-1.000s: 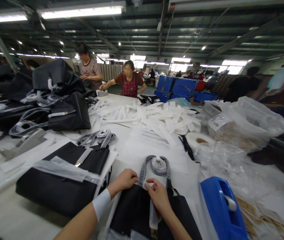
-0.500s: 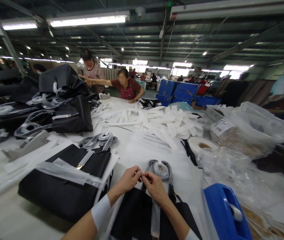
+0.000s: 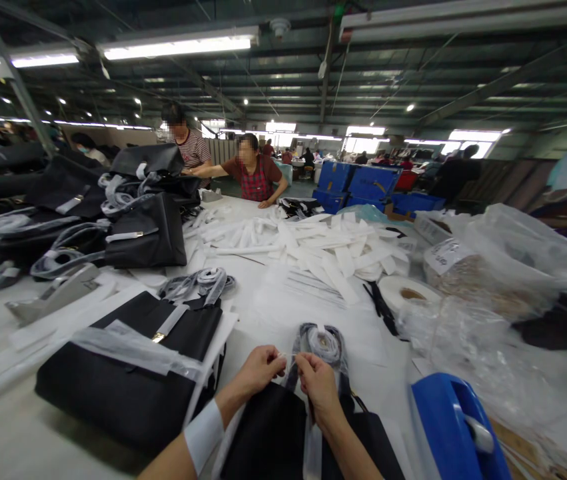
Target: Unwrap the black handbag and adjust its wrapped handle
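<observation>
Between my two hands runs a thin pale string (image 3: 290, 355), stretched short and taut. My left hand (image 3: 262, 368) pinches one end of it and my right hand (image 3: 317, 381) pinches the other. Beneath them lies a black handbag (image 3: 266, 427), with a strip of clear wrap (image 3: 312, 450) down its front. A coiled strap (image 3: 323, 342) in plastic wrap rests at the bag's top, just beyond my right hand. To the left a second black handbag (image 3: 128, 387) lies flat, a sheet of translucent wrap (image 3: 136, 350) across it.
A blue tape dispenser (image 3: 456, 427) stands at the right. Behind it are clear plastic bags (image 3: 523, 247) and a white roll (image 3: 406, 297). White strips (image 3: 313, 247) heap mid-table. Black bags (image 3: 146, 230) pile at the left. A co-worker (image 3: 258, 177) reaches across the far side.
My hands have drawn apart, the string now showing between them. Across the table, a black bag on the pile has shifted right and back, near the co-worker's outstretched hand.
</observation>
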Tool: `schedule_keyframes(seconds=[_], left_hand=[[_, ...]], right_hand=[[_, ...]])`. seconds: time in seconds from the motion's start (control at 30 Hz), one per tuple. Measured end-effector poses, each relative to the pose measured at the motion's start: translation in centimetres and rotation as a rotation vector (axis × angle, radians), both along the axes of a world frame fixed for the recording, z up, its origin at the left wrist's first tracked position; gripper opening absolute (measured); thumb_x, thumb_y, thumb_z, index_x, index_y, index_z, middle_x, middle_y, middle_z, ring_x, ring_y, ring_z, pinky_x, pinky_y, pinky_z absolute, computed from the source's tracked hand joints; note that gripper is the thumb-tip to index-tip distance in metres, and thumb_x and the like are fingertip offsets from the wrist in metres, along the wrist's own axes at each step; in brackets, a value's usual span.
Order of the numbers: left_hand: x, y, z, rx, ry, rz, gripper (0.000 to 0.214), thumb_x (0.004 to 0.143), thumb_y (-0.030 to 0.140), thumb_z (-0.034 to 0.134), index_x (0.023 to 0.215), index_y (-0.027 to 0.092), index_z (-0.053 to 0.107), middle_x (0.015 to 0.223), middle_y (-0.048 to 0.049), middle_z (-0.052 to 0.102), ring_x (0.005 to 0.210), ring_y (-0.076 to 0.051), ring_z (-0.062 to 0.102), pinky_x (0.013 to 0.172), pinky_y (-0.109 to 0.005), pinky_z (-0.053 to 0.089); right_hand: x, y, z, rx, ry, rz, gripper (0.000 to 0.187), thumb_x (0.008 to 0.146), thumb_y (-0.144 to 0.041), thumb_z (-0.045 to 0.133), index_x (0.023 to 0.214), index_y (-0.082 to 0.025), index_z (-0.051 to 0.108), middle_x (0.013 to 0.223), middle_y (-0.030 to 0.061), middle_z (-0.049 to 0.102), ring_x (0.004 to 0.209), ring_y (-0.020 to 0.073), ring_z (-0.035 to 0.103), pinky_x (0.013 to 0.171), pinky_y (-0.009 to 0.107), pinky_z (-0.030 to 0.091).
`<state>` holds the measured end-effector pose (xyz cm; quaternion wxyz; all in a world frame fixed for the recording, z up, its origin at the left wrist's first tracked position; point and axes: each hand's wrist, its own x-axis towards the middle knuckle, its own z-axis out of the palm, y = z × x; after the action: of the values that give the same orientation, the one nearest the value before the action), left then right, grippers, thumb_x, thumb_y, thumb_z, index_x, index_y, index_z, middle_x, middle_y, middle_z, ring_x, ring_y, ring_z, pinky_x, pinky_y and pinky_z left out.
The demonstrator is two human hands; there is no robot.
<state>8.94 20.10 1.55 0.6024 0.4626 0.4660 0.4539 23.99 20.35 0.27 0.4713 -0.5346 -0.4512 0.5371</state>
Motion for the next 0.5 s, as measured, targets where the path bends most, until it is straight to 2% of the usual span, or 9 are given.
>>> schedule_keyframes(seconds=[0.07, 0.1, 0.2, 0.27, 0.33, 0.4, 0.5], left_hand=[[-0.4, -0.4, 0.6, -0.020, -0.115, 0.032, 0.018, 0.067, 0.033, 0.064, 0.067, 0.017, 0.056, 0.067, 0.0012, 0.062, 0.070, -0.012, 0.056, 0.067, -0.024, 0.041], [-0.6, -0.5, 0.8, -0.037, -0.184, 0.048, 0.017, 0.069, 0.033, 0.062, 0.067, 0.018, 0.054, 0.070, 0.0015, 0.061, 0.073, -0.012, 0.056, 0.069, -0.023, 0.042], [-1.0, -0.3, 0.8, -0.132, -0.383, 0.074, 0.021, 0.074, 0.037, 0.055, 0.065, 0.020, 0.047, 0.063, 0.0033, 0.052, 0.067, -0.011, 0.055, 0.066, -0.024, 0.044], [-1.1, 0.1, 0.3, -0.202, -0.489, 0.086, 0.019, 0.074, 0.036, 0.056, 0.069, 0.019, 0.048, 0.066, 0.0025, 0.053, 0.060, -0.009, 0.053, 0.059, -0.022, 0.044], [-1.0, 0.4, -0.5, -0.250, -0.568, 0.101, 0.014, 0.072, 0.027, 0.060, 0.080, 0.018, 0.053, 0.083, -0.0016, 0.061, 0.056, -0.005, 0.051, 0.053, -0.018, 0.041], [-1.0, 0.5, -1.2, -0.286, -0.617, 0.105, 0.029, 0.067, 0.015, 0.065, 0.094, 0.018, 0.055, 0.104, -0.0063, 0.063, 0.056, -0.002, 0.051, 0.048, -0.013, 0.036], [-1.0, 0.3, -1.8, -0.321, -0.653, 0.093, 0.052, 0.062, 0.005, 0.068, 0.110, 0.018, 0.053, 0.116, -0.0108, 0.061, 0.060, -0.001, 0.054, 0.042, -0.009, 0.027]], right_hand=[[0.3, 0.1, -0.3, -0.076, 0.120, -0.027, 0.032, 0.065, -0.048, 0.069, 0.070, -0.019, 0.057, 0.047, -0.0075, 0.046, 0.038, 0.0086, 0.040, 0.038, 0.023, 0.032], [0.5, 0.0, -0.3, -0.103, 0.182, -0.031, 0.031, 0.064, -0.046, 0.071, 0.073, -0.019, 0.057, 0.049, -0.0068, 0.049, 0.040, 0.0092, 0.045, 0.040, 0.023, 0.036], [1.2, -0.8, 0.2, -0.137, 0.348, -0.010, 0.030, 0.063, -0.036, 0.074, 0.084, -0.021, 0.059, 0.073, -0.0004, 0.065, 0.067, 0.0145, 0.064, 0.062, 0.026, 0.053], [1.5, -1.5, 0.7, -0.143, 0.421, 0.022, 0.033, 0.060, -0.029, 0.075, 0.089, -0.021, 0.061, 0.089, 0.0032, 0.069, 0.087, 0.0178, 0.067, 0.077, 0.028, 0.054], [1.5, -2.1, 0.9, -0.142, 0.459, 0.050, 0.040, 0.056, -0.023, 0.077, 0.094, -0.020, 0.064, 0.100, 0.0049, 0.069, 0.098, 0.0204, 0.065, 0.085, 0.029, 0.053], [1.3, -2.2, 0.9, -0.128, 0.452, 0.061, 0.046, 0.054, -0.021, 0.081, 0.098, -0.018, 0.066, 0.104, 0.0054, 0.069, 0.099, 0.0209, 0.065, 0.089, 0.031, 0.051], [0.3, -1.4, 0.2, -0.108, 0.407, 0.043, 0.043, 0.055, -0.022, 0.084, 0.093, -0.015, 0.067, 0.095, 0.0047, 0.071, 0.092, 0.0176, 0.065, 0.093, 0.030, 0.048]])
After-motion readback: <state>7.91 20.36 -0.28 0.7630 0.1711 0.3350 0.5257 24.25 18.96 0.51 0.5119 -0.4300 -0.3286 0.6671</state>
